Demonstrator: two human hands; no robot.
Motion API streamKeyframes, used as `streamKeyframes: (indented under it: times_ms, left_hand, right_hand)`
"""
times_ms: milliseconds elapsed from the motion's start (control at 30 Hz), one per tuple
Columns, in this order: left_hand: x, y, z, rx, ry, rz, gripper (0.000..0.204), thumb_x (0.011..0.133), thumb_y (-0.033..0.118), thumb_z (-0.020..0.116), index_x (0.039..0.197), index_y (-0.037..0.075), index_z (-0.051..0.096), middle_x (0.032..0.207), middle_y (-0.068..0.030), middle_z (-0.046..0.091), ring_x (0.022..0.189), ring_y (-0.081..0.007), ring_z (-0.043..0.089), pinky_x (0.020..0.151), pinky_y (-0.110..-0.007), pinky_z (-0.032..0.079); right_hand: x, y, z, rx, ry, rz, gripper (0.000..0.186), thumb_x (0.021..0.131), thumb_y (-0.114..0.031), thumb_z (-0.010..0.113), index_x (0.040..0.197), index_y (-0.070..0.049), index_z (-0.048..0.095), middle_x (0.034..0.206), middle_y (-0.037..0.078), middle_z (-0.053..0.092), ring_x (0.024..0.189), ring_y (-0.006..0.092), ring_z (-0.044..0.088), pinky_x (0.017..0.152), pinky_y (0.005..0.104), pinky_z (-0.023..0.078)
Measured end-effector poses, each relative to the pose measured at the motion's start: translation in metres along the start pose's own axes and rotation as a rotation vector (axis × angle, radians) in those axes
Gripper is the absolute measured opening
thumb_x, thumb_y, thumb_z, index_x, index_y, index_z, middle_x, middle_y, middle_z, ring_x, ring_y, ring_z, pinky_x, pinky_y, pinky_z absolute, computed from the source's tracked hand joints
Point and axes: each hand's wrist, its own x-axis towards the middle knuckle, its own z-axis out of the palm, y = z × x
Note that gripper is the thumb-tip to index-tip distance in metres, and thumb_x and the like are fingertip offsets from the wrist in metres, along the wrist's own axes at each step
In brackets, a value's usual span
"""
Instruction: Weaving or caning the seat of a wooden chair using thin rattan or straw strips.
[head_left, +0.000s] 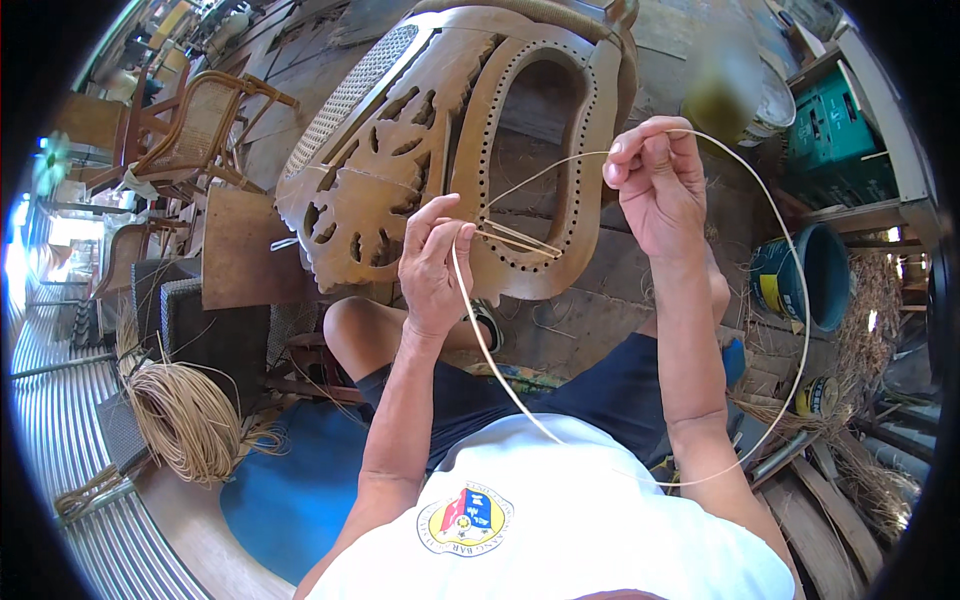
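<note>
A carved wooden chair frame [378, 205] lies tilted in front of me, its oval opening ringed with small drilled holes. Short pieces of cane [520, 238] cross the near end of that opening. My left hand [433, 268] is beside the opening's left rim, thumb and fingers pinched on a pale cane strand [800, 290]. To the right of the opening, my right hand [662, 190] pinches the strand too, raised above the frame. From there the strand bows out to the right, passes across my shirt and comes back to the left hand. Another length runs from the right hand down to the opening's left rim.
At left sit a coil of cane [188, 420], a brown board [250, 250] and a rattan armchair [195, 125]. A dark bucket [825, 275] and green crates [830, 120] stand at right, near loose fibre scraps [872, 320]. Woven cane [350, 90] covers another panel of the frame.
</note>
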Motion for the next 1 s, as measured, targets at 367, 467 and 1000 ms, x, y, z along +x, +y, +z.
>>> streamKeyframes:
  times_ms: [367, 467, 1000]
  left_hand:
    - [0.002, 0.001, 0.001, 0.028, -0.019, 0.008, 0.006, 0.097, 0.010, 0.068, 0.098, 0.004, 0.069, 0.117, -0.0105, 0.072, 0.103, -0.0265, 0.071, 0.087, -0.034, 0.057]
    - [0.002, 0.001, 0.001, 0.030, -0.026, -0.002, 0.007, 0.098, 0.010, 0.067, 0.099, 0.005, 0.070, 0.118, -0.0100, 0.072, 0.103, -0.0263, 0.071, 0.087, -0.034, 0.057]
    - [0.005, 0.004, 0.000, 0.054, -0.114, -0.015, 0.023, 0.107, 0.023, 0.052, 0.097, 0.005, 0.063, 0.130, -0.0087, 0.068, 0.106, -0.0300, 0.070, 0.085, -0.039, 0.057]
  right_hand:
    - [-0.008, 0.011, -0.030, -0.117, 0.056, 0.066, 0.018, 0.108, -0.019, 0.052, 0.116, -0.007, 0.060, 0.094, 0.014, 0.071, 0.080, 0.0182, 0.067, 0.073, 0.0297, 0.054]
    - [-0.010, 0.013, -0.032, -0.062, 0.060, 0.073, 0.017, 0.108, -0.019, 0.052, 0.116, -0.007, 0.060, 0.095, 0.014, 0.071, 0.079, 0.0184, 0.066, 0.073, 0.0294, 0.055]
    - [0.001, 0.009, -0.011, -0.162, -0.040, 0.040, 0.016, 0.108, -0.016, 0.050, 0.115, -0.005, 0.059, 0.093, 0.012, 0.070, 0.077, 0.0171, 0.066, 0.069, 0.0268, 0.054]
